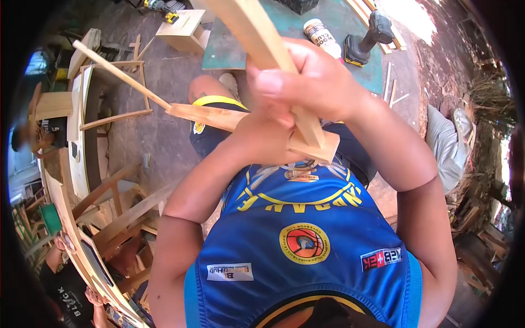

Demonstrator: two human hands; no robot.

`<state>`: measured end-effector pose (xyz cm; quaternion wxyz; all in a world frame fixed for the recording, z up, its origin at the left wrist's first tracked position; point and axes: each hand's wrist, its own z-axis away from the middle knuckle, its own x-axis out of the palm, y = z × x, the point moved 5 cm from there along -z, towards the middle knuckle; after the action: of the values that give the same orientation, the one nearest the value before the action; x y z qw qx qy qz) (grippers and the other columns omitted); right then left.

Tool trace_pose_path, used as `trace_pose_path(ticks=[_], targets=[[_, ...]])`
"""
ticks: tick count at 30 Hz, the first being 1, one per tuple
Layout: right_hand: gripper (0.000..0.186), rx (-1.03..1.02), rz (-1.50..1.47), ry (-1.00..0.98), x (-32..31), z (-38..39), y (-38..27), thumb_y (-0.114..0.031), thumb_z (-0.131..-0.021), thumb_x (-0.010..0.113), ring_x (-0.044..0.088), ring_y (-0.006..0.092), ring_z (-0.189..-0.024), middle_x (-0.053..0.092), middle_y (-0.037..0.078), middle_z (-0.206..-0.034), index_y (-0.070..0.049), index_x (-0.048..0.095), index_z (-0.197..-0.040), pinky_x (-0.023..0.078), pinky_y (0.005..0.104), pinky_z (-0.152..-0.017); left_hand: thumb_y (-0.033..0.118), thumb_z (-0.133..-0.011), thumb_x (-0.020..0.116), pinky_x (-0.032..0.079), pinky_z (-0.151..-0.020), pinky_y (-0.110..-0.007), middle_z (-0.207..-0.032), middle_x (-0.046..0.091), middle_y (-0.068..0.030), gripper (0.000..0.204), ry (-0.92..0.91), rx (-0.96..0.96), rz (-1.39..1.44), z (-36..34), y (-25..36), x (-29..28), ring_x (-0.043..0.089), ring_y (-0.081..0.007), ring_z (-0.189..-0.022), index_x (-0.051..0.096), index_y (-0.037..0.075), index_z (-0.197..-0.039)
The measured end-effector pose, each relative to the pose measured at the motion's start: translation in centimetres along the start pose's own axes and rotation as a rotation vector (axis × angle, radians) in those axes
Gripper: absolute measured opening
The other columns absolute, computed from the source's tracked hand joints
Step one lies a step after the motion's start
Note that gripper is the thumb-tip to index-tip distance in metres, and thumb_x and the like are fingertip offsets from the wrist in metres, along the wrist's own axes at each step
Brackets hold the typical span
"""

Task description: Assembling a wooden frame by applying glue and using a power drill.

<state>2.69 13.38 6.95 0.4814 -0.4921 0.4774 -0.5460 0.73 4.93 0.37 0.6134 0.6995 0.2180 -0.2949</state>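
Note:
My left hand (262,136) is closed around a flat wooden piece (208,115) held in front of my chest. From its far-left end a thin wooden stick (123,75) runs up and to the left, and its squared end shows past my fingers on the right. My right hand (314,82) grips a thick wooden bar (249,30) with the thumb laid along it. That bar slants down from the top, and its lower end meets the squared end of the flat piece; whether the two are fastened, I cannot tell.
Beyond my hands, a green board (361,71) carries a white bottle (322,37) and a black cordless drill (377,35). A wooden box (182,31) with another drill (162,11) stands at far left. Lower left, a person's hand (95,297) is beside a long panel (76,229).

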Motion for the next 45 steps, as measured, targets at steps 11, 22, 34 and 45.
trace_pose_path(ticks=[11,22,34,45], targets=[[0.02,-0.274,0.214,0.022,1.0,1.7,-1.5,-0.018,-0.083,0.067,0.058,0.0139,-0.073,0.063,0.007,-0.081,-0.001,0.063,-0.091,0.047,0.027,-0.068,0.022,-0.073,0.069,0.05,-0.079,-0.038,-0.099,0.064,-0.0089,0.033,0.342,-0.08,0.124,-1.2,-1.1,0.0,0.062,-0.0267,-0.096,0.061,0.013,-0.104],[0.023,-0.262,0.258,0.128,0.5,2.5,-0.3,-0.016,-0.084,0.066,0.057,0.0081,-0.078,0.064,0.005,-0.085,-0.003,0.062,-0.102,0.047,0.0248,-0.07,0.028,-0.073,0.067,0.051,-0.078,-0.039,-0.098,0.065,-0.0079,0.033,0.254,-0.293,0.078,-1.7,-2.1,0.6,0.062,-0.0281,-0.096,0.062,0.012,-0.101],[0.101,-0.203,0.039,-0.029,-6.3,2.3,-0.1,-0.085,-0.069,0.04,0.06,0.0179,-0.088,0.062,0.013,-0.097,0.002,0.049,-0.119,0.047,0.029,-0.077,0.029,-0.072,0.069,0.047,-0.057,-0.043,-0.066,0.057,-0.0121,0.028,0.339,-0.012,-0.198,-1.9,-1.6,0.3,0.06,-0.0333,-0.064,0.05,0.009,-0.076],[0.07,-0.415,-0.028,0.09,-9.6,5.1,1.4,-0.055,-0.096,0.032,0.061,0.0202,-0.09,0.062,0.016,-0.096,0.008,0.052,-0.118,0.049,0.0312,-0.081,0.037,-0.078,0.065,0.046,-0.058,-0.038,-0.063,0.054,-0.0094,0.034,0.412,0.07,-0.309,-1.5,-1.4,0.8,0.06,-0.0266,-0.064,0.048,0.008,-0.072]])
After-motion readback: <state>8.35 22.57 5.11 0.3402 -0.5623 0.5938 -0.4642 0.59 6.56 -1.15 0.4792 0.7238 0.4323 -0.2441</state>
